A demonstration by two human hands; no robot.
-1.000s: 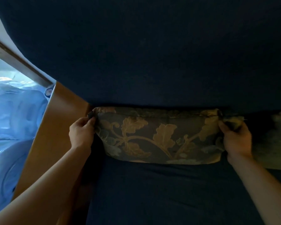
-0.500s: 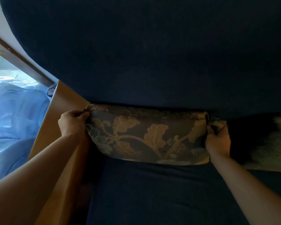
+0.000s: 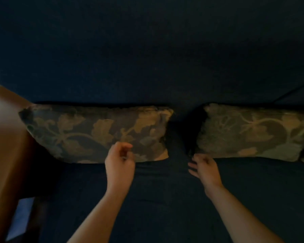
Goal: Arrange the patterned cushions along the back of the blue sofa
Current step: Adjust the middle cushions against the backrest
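Observation:
Two dark cushions with gold leaf patterns lean against the back of the blue sofa [image 3: 147, 50]. The left cushion [image 3: 88, 132] sits tight against the wooden armrest. The right cushion [image 3: 253, 132] runs off the right edge, with a dark gap between the two. My left hand [image 3: 120, 163] hovers in front of the left cushion's lower right part, fingers loosely curled, holding nothing. My right hand [image 3: 204, 170] is low over the seat by the right cushion's lower left corner, fingers apart and empty.
A brown wooden armrest [image 3: 5, 146] rises at the left of the seat. The dark blue seat [image 3: 156, 199] stretches in front of the cushions. A dark seam or cord [image 3: 291, 92] crosses the backrest at the upper right.
Both hands have let go of the left cushion's ends and dropped to the middle in front of the seat. The view has shifted right, bringing the right cushion fully in.

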